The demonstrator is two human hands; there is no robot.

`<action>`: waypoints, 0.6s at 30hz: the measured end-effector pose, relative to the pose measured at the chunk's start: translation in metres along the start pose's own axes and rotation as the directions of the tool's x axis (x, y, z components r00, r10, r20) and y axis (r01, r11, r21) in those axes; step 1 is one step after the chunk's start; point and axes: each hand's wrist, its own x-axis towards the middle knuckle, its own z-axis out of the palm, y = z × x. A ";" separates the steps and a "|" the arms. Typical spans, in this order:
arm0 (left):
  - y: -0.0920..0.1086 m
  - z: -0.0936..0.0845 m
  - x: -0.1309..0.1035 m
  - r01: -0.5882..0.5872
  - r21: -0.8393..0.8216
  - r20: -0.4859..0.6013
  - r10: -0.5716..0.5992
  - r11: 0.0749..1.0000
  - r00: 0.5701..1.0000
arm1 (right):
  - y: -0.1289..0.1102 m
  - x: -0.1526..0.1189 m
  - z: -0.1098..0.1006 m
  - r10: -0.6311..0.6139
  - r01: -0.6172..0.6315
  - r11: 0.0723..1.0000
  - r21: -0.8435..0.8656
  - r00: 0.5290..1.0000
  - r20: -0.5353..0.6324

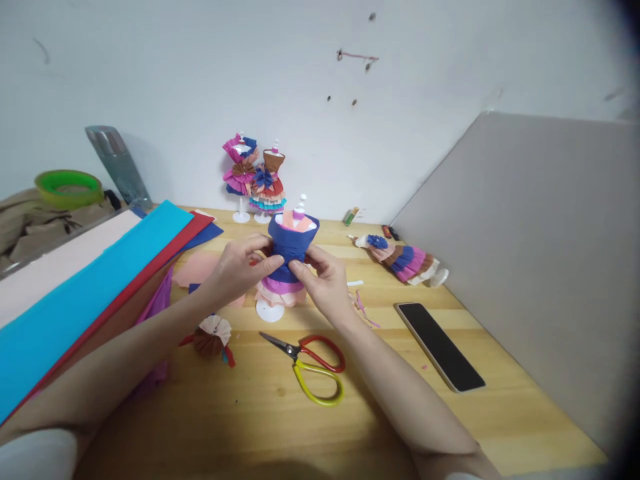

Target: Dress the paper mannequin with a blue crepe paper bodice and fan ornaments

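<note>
A small white dress form wears a crepe-paper dress [293, 248], with a dark blue bodice above purple and pale pink ruffles. It stands upright on its round white base [270, 309]. My left hand [245, 263] grips the bodice from the left side, thumb across the front at the waist. On the opposite side my right hand [324, 277] does the same, its thumb close to the other one. The fingertips behind the form are hidden. Scissors [295, 350] with one red and one yellow handle lie in front of it. A paper rosette [214, 333] sits below my left hand.
Colored crepe-paper sheets [105, 267] spread along the left. Two dressed mini forms [241, 170] stand by the wall; another dressed form [400, 259] lies on its side at right. A phone [440, 347] is near the grey partition [530, 233]. Green tape [69, 188] and a bottle [119, 163] are at far left.
</note>
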 end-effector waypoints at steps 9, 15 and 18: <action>0.008 -0.006 0.000 0.011 0.061 -0.010 -0.011 0.998 1.000 | -0.007 0.005 -0.008 -0.018 0.009 0.997 0.075 0.991 0.130; 0.008 -0.011 0.003 0.017 0.013 0.057 -0.018 1.000 0.998 | -0.011 0.012 -0.028 0.056 -0.094 0.985 0.145 0.967 0.249; 0.010 -0.013 0.003 0.045 -0.001 0.086 -0.045 0.999 0.995 | -0.010 0.013 -0.034 0.100 -0.137 0.983 0.126 0.960 0.261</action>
